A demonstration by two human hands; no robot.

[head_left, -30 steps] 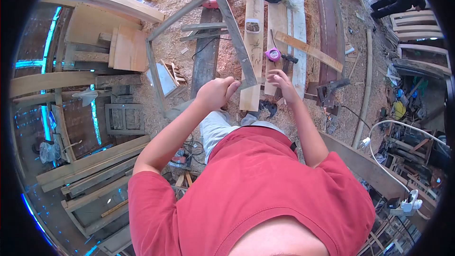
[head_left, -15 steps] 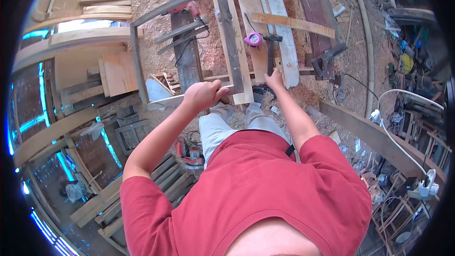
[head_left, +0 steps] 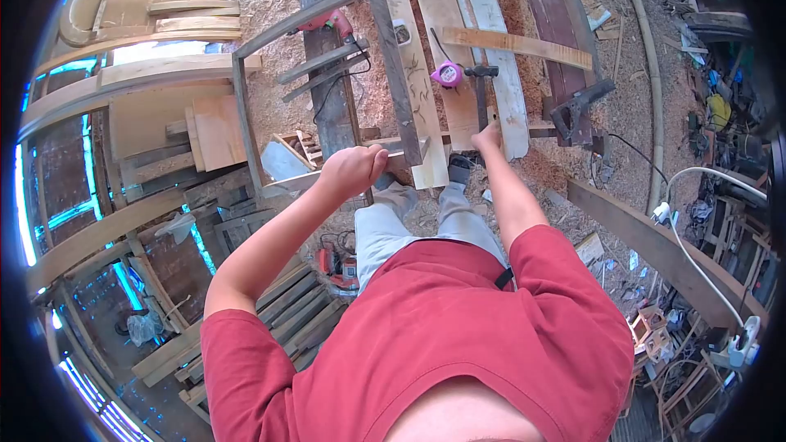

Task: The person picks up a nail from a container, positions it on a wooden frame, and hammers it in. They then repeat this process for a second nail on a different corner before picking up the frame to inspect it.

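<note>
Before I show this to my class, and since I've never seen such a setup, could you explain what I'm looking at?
There is no machine here, just a person's two bare hands. The camera sits on their head, looking forward and down, so the red T-shirt fills the bottom. The left hand holds a grey rectangular wooden frame by its near side. The right hand grasps the handle of a dark-headed hammer. On the long pale wooden boards ahead lie a round pink tape measure and a light-brown wooden strip.
</note>
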